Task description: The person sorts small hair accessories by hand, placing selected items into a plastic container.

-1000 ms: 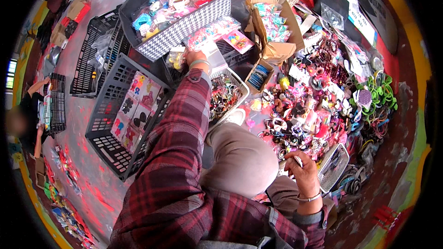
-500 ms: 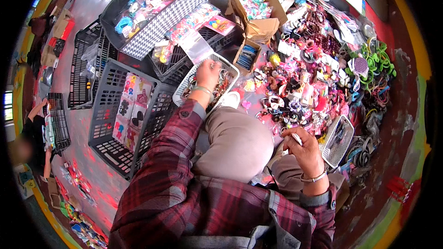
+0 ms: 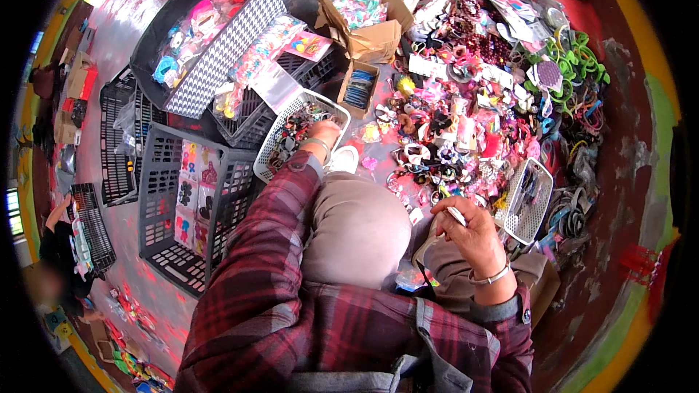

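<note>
My left hand [image 3: 325, 133] is at the right-hand side of a white plastic basket [image 3: 261, 161] with many small dark and coloured hair accessories [image 3: 295, 125] in it. Its fingers are curled closed, and whatever they hold is hidden. My right hand [image 3: 477, 239] is raised over my right knee, pinching a small, slim white stick [image 3: 456, 215] between thumb and fingers. Just beyond that hand spreads a big heap of mixed hair ties and hair clips [image 3: 466, 127]. A second white basket [image 3: 542, 182] with dark slim items stands to the right of the hand.
A grey crate [image 3: 156, 196] holding carded accessories stands left of my knee. Behind it are a black bin [image 3: 149, 36] of bagged goods and a cardboard box [image 3: 386, 40] of packets. A small carton [image 3: 357, 105] holds blue bands. At far left, another person [image 3: 62, 247] reaches over a black crate.
My left hand has moved from over the middle of the white basket toward its near right side. My right hand stays raised with the white stick. The whole view has shifted slightly.
</note>
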### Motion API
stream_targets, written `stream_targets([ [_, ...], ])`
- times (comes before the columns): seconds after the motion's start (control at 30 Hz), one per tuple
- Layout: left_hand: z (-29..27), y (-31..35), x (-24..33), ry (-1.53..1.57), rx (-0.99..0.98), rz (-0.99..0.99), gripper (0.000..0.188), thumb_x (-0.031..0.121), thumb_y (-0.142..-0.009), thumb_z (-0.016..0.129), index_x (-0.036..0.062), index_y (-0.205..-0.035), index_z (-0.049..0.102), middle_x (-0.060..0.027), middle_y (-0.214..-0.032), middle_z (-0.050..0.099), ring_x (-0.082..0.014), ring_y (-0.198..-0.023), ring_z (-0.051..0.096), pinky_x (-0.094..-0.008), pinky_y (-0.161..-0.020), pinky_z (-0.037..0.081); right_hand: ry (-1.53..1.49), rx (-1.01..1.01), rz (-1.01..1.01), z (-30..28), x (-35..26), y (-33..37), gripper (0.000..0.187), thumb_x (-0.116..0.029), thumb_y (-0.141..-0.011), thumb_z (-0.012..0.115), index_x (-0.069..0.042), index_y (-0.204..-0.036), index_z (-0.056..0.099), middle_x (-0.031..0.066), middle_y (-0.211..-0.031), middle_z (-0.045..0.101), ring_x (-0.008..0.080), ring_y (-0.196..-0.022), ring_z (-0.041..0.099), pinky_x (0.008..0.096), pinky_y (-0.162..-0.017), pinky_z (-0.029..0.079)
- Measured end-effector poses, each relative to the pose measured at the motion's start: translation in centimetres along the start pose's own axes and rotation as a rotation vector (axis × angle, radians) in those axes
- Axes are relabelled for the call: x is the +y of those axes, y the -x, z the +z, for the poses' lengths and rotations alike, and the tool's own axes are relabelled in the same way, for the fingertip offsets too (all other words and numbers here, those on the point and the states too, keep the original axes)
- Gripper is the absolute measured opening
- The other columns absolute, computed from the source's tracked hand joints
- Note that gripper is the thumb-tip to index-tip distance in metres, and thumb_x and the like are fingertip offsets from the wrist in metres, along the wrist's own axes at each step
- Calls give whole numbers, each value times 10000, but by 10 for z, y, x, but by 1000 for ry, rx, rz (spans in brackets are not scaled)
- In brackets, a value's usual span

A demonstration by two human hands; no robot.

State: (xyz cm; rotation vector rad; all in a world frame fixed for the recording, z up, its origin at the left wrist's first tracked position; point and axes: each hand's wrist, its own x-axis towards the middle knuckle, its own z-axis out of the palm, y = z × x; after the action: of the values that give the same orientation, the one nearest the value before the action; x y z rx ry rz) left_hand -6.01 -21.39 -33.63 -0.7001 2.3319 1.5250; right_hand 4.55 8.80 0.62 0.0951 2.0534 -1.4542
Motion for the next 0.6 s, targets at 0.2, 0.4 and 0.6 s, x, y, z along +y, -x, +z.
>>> stream_targets([
  [0.2, -45, 26, 58, 14, -279, 385, 66, 61, -786, 592, 19, -835, 602, -65, -904, 628, -108, -714, 565, -272, -597, 461, 33, 43, -122, -4, -7, 3, 123, -54, -823, 575, -30, -941, 601, -2, -723, 563, 83, -632, 537, 228, -588, 442],
  [0.4, -110, 149, 267, 412, -945, 339, 60, 93, -831, 550, 50, -853, 516, -222, -1093, 574, -231, -949, 611, -171, -513, 444, -346, 167, -223, -27, -7, 10, 71, -112, -842, 582, -58, -796, 580, -29, -634, 533, 48, -554, 465, 203, -506, 374],
  [0.6, -109, 214, 364, 523, -1199, 451, 78, 76, -825, 519, 53, -886, 475, -282, -979, 596, -355, -916, 622, -157, -376, 373, -519, 368, -510, -71, -59, 29, 232, -205, -854, 557, -72, -667, 533, -24, -588, 477, 56, -532, 416, 202, -494, 310],
])
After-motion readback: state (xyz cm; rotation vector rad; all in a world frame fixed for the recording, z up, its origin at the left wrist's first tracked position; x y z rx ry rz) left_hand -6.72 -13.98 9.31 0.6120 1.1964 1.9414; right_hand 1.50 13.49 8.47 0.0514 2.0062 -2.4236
